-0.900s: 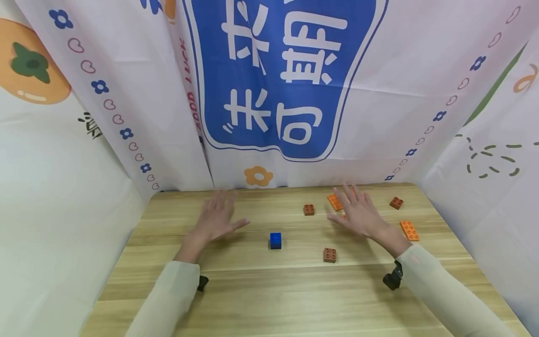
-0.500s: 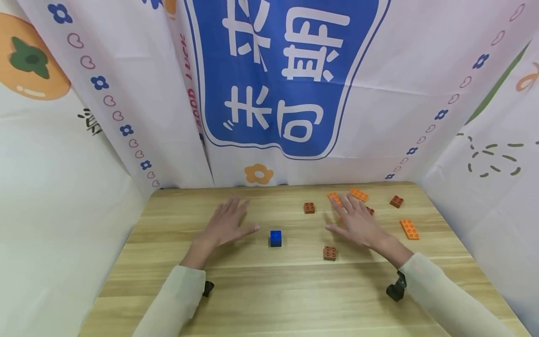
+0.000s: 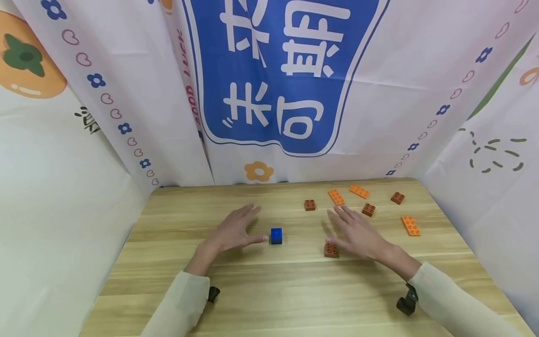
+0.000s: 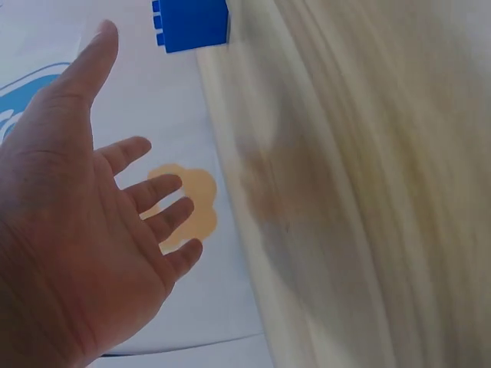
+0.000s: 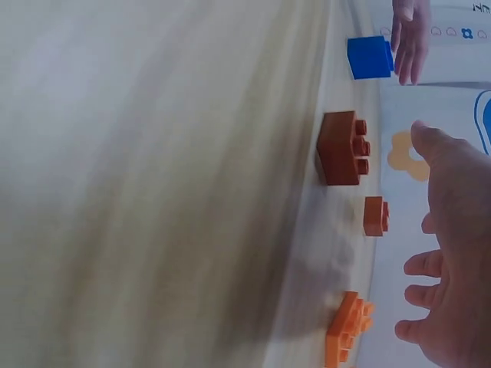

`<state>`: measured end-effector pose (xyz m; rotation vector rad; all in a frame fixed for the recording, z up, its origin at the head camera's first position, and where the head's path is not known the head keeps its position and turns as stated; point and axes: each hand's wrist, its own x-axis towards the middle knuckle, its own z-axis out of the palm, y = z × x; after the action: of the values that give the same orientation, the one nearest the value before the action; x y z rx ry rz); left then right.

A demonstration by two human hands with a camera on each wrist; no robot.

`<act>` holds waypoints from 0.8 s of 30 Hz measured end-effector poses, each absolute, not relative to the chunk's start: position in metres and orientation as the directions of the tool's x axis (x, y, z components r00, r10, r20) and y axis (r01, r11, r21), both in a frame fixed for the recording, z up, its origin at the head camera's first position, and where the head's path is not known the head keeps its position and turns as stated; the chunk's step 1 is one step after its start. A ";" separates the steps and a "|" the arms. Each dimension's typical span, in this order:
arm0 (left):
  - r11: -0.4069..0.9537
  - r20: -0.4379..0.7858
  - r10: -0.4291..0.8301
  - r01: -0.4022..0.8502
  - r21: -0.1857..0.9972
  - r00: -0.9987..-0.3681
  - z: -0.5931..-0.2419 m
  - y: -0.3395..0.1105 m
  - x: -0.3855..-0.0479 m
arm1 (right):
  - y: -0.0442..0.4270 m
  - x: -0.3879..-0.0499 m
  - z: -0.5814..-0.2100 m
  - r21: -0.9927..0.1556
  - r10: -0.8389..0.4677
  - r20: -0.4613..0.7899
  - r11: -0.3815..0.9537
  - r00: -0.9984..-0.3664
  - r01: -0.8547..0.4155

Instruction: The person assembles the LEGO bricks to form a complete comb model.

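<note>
My left hand [image 3: 233,230] is held over the wooden table with its fingers spread and relaxed, holding nothing. Just beyond its thumb tip stands a blue toy building brick [image 3: 276,236]; the left wrist view shows a gap between thumb and blue brick [image 4: 196,24]. Also without anything in it, my right hand [image 3: 360,236] hovers with loose fingers, its thumb overlapping the edge of a brown brick [image 3: 331,251] in the head view. From the right wrist, that brown brick [image 5: 341,149] appears apart from the hand. An orange plate brick [image 5: 347,331] lies below the right fingers.
Further brown bricks [image 3: 309,205] lie toward the back, among them one right of my right fingers [image 3: 368,209] and one at the far right [image 3: 397,198]. Orange eight-stud bricks [image 3: 410,225] lie around them. Printed cloth [image 3: 181,159] hangs behind and along both sides.
Both hands have drawn back toward me. The left hand has also moved right, closer to the blue brick. The right hand now uncovers the back orange and brown bricks. The bricks appear unmoved.
</note>
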<state>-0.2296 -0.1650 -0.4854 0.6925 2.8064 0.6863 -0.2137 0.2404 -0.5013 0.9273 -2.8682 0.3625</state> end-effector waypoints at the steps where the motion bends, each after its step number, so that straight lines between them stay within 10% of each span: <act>1: 0.774 -0.051 0.483 0.399 0.492 -0.874 -0.486 -0.164 -0.229 | 0.241 -0.212 -0.502 -0.198 -0.569 0.179 0.778 -0.803 -0.596; 24: 0.651 0.009 0.486 0.369 0.663 -0.874 -0.502 -0.136 -0.222 | 0.247 -0.181 -0.520 -0.429 -0.528 0.207 0.708 -0.824 -0.561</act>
<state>-0.2216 -0.1355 -0.5017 0.7045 2.6974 1.0272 -0.1813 0.2466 -0.5199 0.9061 -2.8390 0.7480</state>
